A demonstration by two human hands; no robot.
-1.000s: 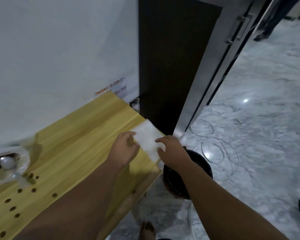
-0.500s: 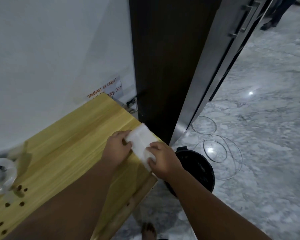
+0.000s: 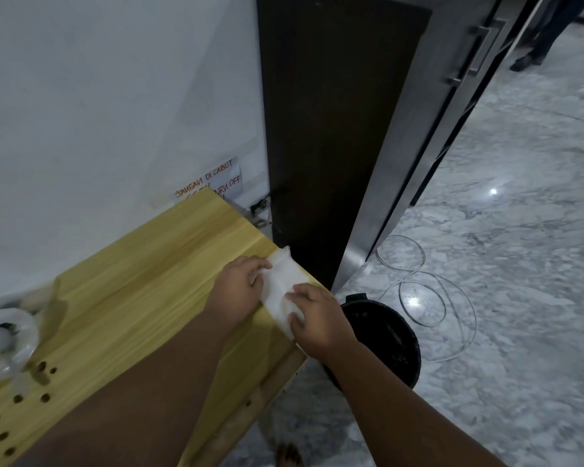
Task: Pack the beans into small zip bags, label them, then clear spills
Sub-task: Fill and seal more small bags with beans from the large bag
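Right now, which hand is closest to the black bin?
The right hand, holding the white tissue at the edge of the table, right beside the black bin; the left hand sits farther in.

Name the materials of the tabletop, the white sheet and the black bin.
The tabletop: pale yellow wood or wood-look laminate, smooth, with lengthwise grain streaks. The white sheet: probably tissue or soft paper, matte, creased and limp. The black bin: likely plastic, with a dull sheen inside; not certain.

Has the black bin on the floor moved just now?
No. The black bin lies just as close to the coiled white cable; only the view shifted.
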